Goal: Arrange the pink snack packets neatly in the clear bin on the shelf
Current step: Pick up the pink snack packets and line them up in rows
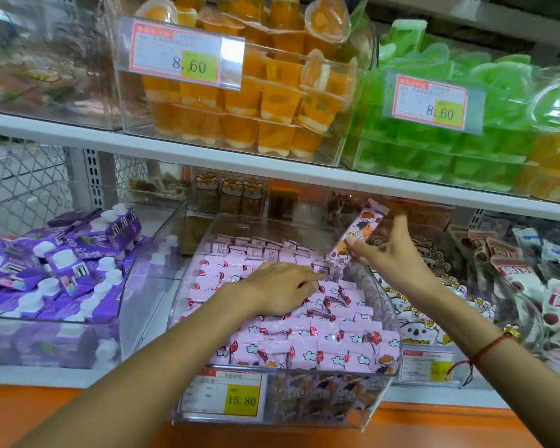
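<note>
Head view: clear plastic bin (385, 305), heaped with pink cartoon-printed snack packets (307, 337). Left hand (280, 291) flat on the heap, steadying it (likely). Right hand (393, 253) pinches one lifted pink packet (353, 236) over the bin's far right corner.

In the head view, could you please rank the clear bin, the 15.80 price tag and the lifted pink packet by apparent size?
1. clear bin
2. 15.80 price tag
3. lifted pink packet, which sits farther from the camera, so the order of the last two is unsure.

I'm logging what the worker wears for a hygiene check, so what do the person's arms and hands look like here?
Both forearms are bare, with no sleeves showing and no gloves. The left hand shows no jewellery. Below the right hand, the wrist carries a thin red string bracelet with a small gold bead and loose dangling ends.
</note>
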